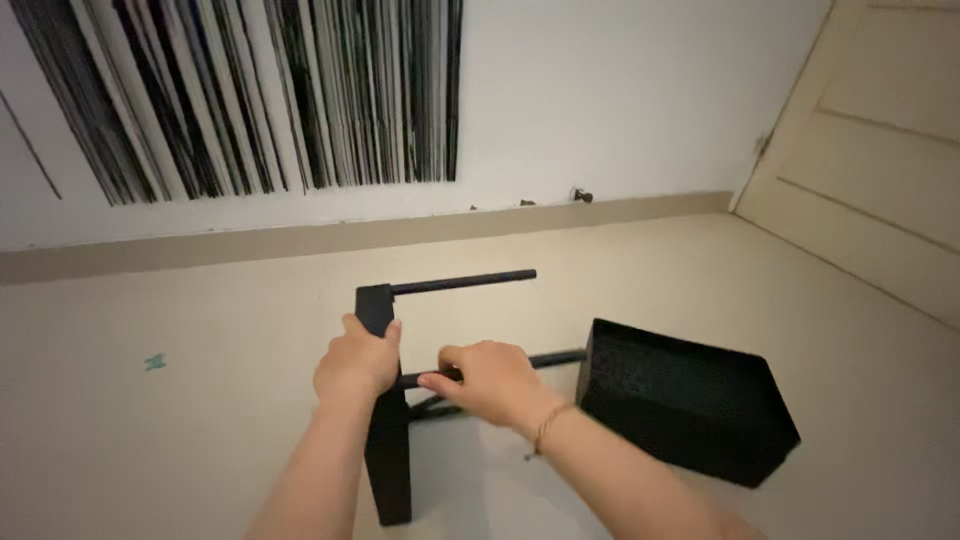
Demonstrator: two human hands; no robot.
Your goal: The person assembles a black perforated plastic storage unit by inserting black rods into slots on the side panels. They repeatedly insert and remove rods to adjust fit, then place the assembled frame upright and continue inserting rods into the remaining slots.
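Note:
A narrow black panel (388,465) stands upright on the pale floor in the head view. My left hand (358,362) grips its upper part. Two black rods stick out from it to the right: an upper rod (465,281) near the panel's top and a lower rod (556,357). My right hand (493,383) is closed around the lower rod close to the panel. The lower rod runs toward a black rectangular panel (686,401) lying tilted on the floor at the right.
A white wall with a black-and-white striped picture (250,90) rises behind, with a beige baseboard (300,240). A cream door (870,150) is at the right. A small teal scrap (154,361) lies on the floor at the left.

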